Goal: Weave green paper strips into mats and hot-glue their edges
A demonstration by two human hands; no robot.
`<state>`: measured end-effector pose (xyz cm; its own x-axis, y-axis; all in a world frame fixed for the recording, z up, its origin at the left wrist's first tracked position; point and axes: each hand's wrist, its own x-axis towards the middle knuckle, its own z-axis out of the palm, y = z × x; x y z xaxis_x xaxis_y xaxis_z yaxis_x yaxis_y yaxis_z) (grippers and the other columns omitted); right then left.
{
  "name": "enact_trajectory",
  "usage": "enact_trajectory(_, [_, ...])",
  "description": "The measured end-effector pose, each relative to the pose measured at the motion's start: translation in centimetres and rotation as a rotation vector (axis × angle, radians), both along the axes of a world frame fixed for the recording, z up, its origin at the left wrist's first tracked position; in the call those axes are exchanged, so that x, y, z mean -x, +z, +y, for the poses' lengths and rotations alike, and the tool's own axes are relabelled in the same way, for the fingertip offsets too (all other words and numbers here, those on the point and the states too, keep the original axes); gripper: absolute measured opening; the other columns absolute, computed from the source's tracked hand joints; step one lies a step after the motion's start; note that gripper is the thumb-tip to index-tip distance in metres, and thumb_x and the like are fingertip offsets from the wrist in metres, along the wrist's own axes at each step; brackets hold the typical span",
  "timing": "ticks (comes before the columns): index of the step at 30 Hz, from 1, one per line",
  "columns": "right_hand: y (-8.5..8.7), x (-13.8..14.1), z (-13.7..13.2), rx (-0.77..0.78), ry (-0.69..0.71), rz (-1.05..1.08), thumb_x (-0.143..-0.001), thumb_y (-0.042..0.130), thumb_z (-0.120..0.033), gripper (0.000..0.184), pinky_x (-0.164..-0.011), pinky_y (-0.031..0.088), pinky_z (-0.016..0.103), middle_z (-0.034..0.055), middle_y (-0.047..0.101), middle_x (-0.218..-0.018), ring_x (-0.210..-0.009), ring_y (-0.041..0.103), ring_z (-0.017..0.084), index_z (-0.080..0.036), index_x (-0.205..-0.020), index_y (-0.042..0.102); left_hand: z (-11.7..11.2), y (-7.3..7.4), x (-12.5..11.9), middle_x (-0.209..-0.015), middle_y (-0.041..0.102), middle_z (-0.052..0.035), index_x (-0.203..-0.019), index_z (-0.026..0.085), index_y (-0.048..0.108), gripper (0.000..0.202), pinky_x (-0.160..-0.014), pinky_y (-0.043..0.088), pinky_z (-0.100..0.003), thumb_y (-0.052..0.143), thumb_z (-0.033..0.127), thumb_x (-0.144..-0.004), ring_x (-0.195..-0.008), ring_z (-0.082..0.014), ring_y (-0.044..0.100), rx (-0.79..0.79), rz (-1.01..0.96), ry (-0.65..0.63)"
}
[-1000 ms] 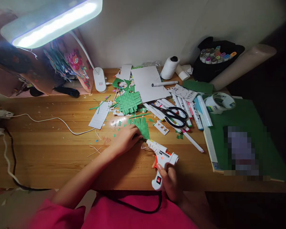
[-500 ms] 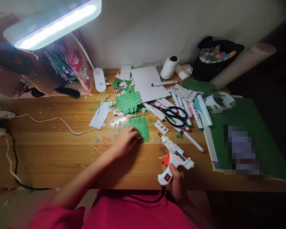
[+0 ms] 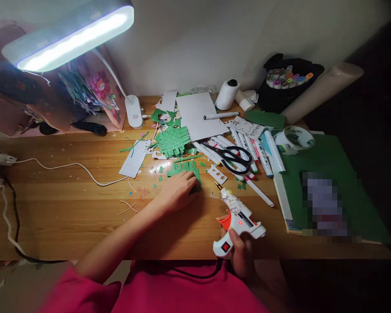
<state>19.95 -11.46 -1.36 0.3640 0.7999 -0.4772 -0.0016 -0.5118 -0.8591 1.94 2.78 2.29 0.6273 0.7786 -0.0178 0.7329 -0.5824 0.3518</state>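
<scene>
Near the counter's front edge [image 3: 177, 250], the right hand [image 3: 243, 252] wraps the glue gun [image 3: 239, 213], while left hand [image 3: 180, 190], curled on the weave [image 3: 177, 168], grip unclear, should avoid the nozzle [image 3: 218, 186].

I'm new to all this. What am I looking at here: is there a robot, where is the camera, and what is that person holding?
There is no robot here, just a person's bare hands. One head-worn camera looks forward and down, so you see roughly what the wearer sees.

The right hand grips a white glue gun with an orange trigger; its metal tip points away from the wearer. The left hand rests on a small green woven-paper piece.

On the brown wooden desk lie a larger green woven-paper piece, a plain white paper sheet and black-handled scissors on white-barrelled markers. A lit white lamp hangs over the left side.
</scene>
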Motion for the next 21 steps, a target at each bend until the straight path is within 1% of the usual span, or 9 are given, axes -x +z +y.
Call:
enact_trajectory(3, [1.1, 0.3, 0.4, 0.089, -0.037, 0.036, -0.068, 0.057, -0.047, 0.032, -0.054, 0.040, 0.030, -0.0008, 0.048, -0.047, -0.053, 0.046, 0.018, -0.022, -0.050, 0.046, 0.2, 0.0, 0.1, -0.087, 0.058, -0.0047, -0.083, 0.018, 0.059, 0.013, -0.063, 0.041, -0.029, 0.056, 0.031, -0.083, -0.081, -0.0194, 0.054, 0.004, 0.001, -0.018])
enact_trajectory(7, [2.1, 0.6, 1.0, 0.079, 0.043, 0.022, -0.067, 0.057, -0.047, 0.031, -0.055, 0.038, 0.029, -0.0012, 0.049, -0.049, -0.054, 0.046, 0.017, -0.022, -0.053, 0.048, 0.5, 0.2, 0.4, -0.084, 0.058, -0.0046, -0.081, 0.018, 0.061, 0.017, -0.060, 0.039, -0.028, 0.053, 0.033, -0.086, -0.077, -0.0177, 0.054, 0.012, -0.012, -0.057])
enact_trajectory(10, [2.3, 0.6, 1.1, 0.057, 0.093, -0.001, -0.067, 0.058, -0.047, 0.030, -0.057, 0.038, 0.029, -0.0014, 0.051, -0.050, -0.056, 0.047, 0.017, -0.021, -0.054, 0.051, 0.8, 0.0, 0.4, -0.082, 0.058, -0.0042, -0.081, 0.018, 0.062, 0.017, -0.061, 0.039, -0.027, 0.049, 0.025, -0.088, -0.075, -0.0164, 0.054, 0.027, -0.043, -0.064])
enact_trajectory(12, [2.3, 0.7, 1.1, 0.053, 0.138, 0.000, -0.068, 0.058, -0.048, 0.032, -0.056, 0.038, 0.028, -0.0020, 0.050, -0.049, -0.054, 0.046, 0.016, -0.021, -0.052, 0.050, 0.9, -0.1, 0.5, -0.082, 0.059, -0.0041, -0.081, 0.017, 0.062, 0.016, -0.062, 0.040, -0.027, 0.047, 0.021, -0.088, -0.076, -0.0161, 0.054, 0.034, -0.059, -0.058])
enact_trajectory(14, [2.3, 0.8, 1.2, 0.068, 0.167, 0.003, -0.069, 0.058, -0.049, 0.034, -0.054, 0.037, 0.028, -0.0028, 0.048, -0.047, -0.051, 0.045, 0.015, -0.021, -0.051, 0.049, 1.1, -0.3, 0.5, -0.083, 0.059, -0.0043, -0.081, 0.017, 0.061, 0.017, -0.063, 0.041, -0.027, 0.046, 0.020, -0.088, -0.076, -0.0160, 0.054, 0.042, -0.076, -0.043])
enact_trajectory(17, [2.4, 1.0, 1.5, 0.067, 0.157, 0.012, -0.069, 0.058, -0.050, 0.032, -0.056, 0.040, 0.028, -0.0011, 0.055, -0.053, -0.054, 0.049, 0.017, -0.020, -0.059, 0.056, 1.4, -0.5, 0.6, -0.083, 0.059, -0.0047, -0.082, 0.016, 0.061, 0.017, -0.063, 0.042, -0.027, 0.047, 0.022, -0.088, -0.076, -0.0160, 0.055, 0.057, -0.104, -0.019])
enact_trajectory(19, [2.4, 1.1, 1.7, 0.077, 0.142, 0.022, -0.068, 0.058, -0.053, 0.035, -0.059, 0.042, 0.029, 0.0008, 0.060, -0.059, -0.058, 0.053, 0.019, -0.019, -0.065, 0.061, 1.5, -0.6, 0.7, -0.084, 0.059, -0.0047, -0.083, 0.016, 0.061, 0.016, -0.064, 0.043, -0.027, 0.048, 0.022, -0.088, -0.077, -0.0160, 0.055, 0.068, -0.122, -0.014])
enact_trajectory(21, [2.4, 1.2, 1.8, 0.097, 0.141, 0.025, -0.066, 0.059, -0.056, 0.038, -0.059, 0.042, 0.028, 0.0012, 0.060, -0.060, -0.058, 0.054, 0.019, -0.018, -0.067, 0.062, 1.5, -0.7, 0.8, -0.085, 0.059, -0.0045, -0.084, 0.016, 0.062, 0.015, -0.066, 0.044, -0.027, 0.048, 0.022, -0.088, -0.078, -0.0159, 0.055, 0.078, -0.138, -0.015])
